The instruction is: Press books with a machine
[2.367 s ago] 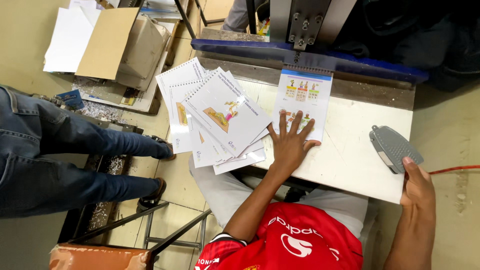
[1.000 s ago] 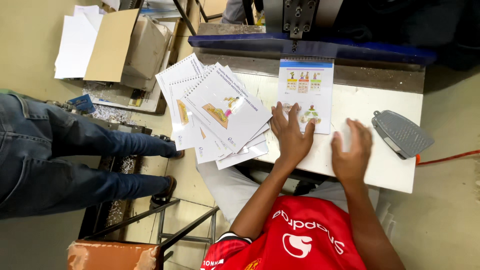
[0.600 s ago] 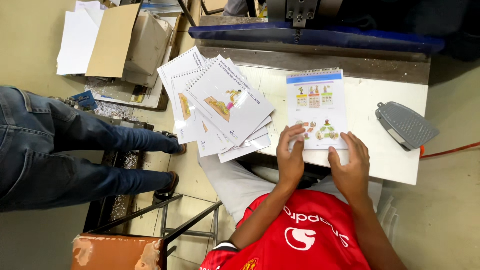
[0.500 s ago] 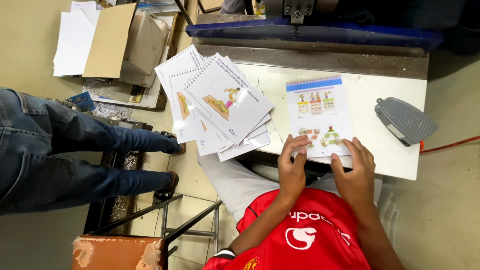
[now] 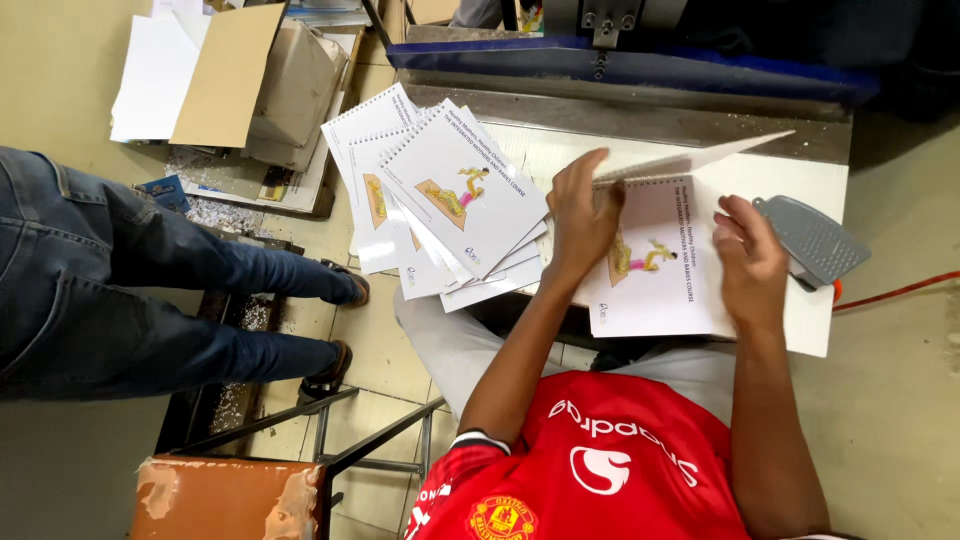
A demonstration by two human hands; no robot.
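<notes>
— White paper, lots of it! What is the person in the red shirt (image 5: 610,470) doing with that booklet (image 5: 655,265)?

— The booklet lies flat on the white table (image 5: 815,330), right in front of them, between the two hands. The left hand (image 5: 583,215) is on its left edge, near the wire rings at the top. Its fingers are lifting the cover (image 5: 700,160), so the cover stands up and tilts away.

— Is the left hand squeezing it?

— I think it pinches the cover, but the fingers hide the grip, so I cannot tell for sure. The right hand (image 5: 750,260) rests on the right side of the booklet with the fingers curled. It seems to press the pages down so the booklet does not slide. It grips nothing that I can see. The two hands are apart, one on each side.

— And that pile on the left?

— More booklets (image 5: 440,200), fanned out like cards, hanging a bit over the table edge. Spread that way, each one is easy to take.

— What is the grey thing?

— A grey pedal-shaped pad (image 5: 810,238), just beside the right hand, close enough to reach.

— Anybody else around?

— Someone's legs in blue jeans (image 5: 130,290) stand on the floor, well apart from the table. Cardboard boxes (image 5: 250,80) sit farther off.
</notes>
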